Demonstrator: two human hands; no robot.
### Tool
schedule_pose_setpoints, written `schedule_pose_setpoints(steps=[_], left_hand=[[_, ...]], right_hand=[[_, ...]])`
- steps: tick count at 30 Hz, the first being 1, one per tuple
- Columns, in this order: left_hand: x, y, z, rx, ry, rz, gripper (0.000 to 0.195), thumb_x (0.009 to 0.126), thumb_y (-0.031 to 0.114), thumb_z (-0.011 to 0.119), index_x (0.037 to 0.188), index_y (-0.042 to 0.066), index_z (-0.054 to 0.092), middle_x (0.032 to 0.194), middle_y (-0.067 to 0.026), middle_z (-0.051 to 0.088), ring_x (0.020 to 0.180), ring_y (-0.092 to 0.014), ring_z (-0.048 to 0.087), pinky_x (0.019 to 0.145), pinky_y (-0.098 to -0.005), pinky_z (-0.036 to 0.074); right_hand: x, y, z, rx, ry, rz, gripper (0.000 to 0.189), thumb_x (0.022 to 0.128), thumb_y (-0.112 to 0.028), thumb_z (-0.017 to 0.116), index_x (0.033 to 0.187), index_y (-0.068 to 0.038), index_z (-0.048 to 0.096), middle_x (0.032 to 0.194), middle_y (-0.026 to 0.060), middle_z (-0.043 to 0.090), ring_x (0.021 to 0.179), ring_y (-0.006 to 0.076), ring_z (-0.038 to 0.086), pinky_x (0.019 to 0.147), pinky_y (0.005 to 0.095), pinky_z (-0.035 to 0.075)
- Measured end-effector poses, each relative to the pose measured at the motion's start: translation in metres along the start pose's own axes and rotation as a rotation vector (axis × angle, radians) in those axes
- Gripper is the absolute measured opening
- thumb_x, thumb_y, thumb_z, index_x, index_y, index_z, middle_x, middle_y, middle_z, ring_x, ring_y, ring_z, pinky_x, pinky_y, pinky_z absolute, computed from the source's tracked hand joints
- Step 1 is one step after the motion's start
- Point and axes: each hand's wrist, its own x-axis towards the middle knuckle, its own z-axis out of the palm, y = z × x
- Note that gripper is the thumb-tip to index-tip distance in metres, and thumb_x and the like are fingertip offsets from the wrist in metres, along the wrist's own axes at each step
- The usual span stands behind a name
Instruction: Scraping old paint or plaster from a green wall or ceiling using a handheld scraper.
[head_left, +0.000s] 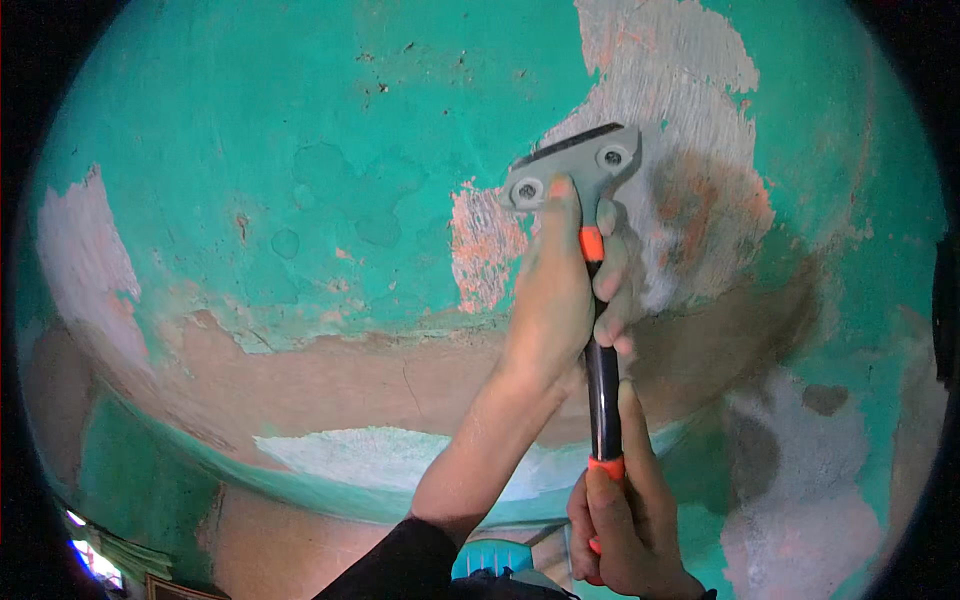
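A long-handled wall scraper (604, 405) is held upright in both hands against a green painted wall (300, 112). My left hand (555, 292) wraps the upper handle just below the grey head, its thumb pressed on the head. Lower down, my right hand (634, 517) grips the orange-banded end of the black handle. The scraper's dark blade (570, 144) is tilted, right end higher, and lies over the border between green paint and a scraped pale patch (667, 97). Whether the blade touches the wall, I cannot tell.
Left of my hand is a smaller scraped patch (487, 247). A brown bare band (337, 382) crosses the wall below, with a ragged paint edge. Another pale patch (82, 247) is at far left. A turquoise plastic chair (491, 556) stands beneath my arms.
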Motion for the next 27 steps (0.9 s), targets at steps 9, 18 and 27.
schedule_pose_setpoints(steps=[9,18,27], left_hand=[[-0.002,-0.006,-0.006,0.042,-0.033,-0.004,0.044,0.1,0.056,0.034,0.092,0.014,0.045,0.051,0.0067,0.03,0.031,-0.006,0.029,0.027,-0.0216,0.035],[-0.005,-0.01,-0.003,0.117,-0.013,0.008,0.044,0.1,0.055,0.033,0.092,0.013,0.046,0.053,0.0068,0.032,0.032,-0.005,0.029,0.027,-0.0216,0.034],[0.002,-0.008,0.0,0.068,-0.037,0.04,0.045,0.1,0.055,0.034,0.088,0.014,0.045,0.053,0.0065,0.032,0.032,-0.005,0.028,0.028,-0.0208,0.035]], right_hand=[[0.003,-0.008,0.01,0.054,0.075,0.313,0.065,0.103,-0.018,0.035,0.153,-0.009,-0.006,0.057,0.0023,0.044,0.04,0.0058,0.039,0.038,0.0225,0.038],[-0.007,0.0,0.003,0.093,0.052,0.287,0.062,0.103,-0.015,0.034,0.154,-0.007,-0.001,0.057,0.0019,0.044,0.039,0.0063,0.04,0.039,0.0224,0.038],[-0.006,-0.006,-0.004,0.08,0.017,0.322,0.068,0.102,-0.015,0.039,0.154,-0.013,-0.004,0.064,0.0011,0.045,0.046,0.0068,0.042,0.043,0.0242,0.04]])
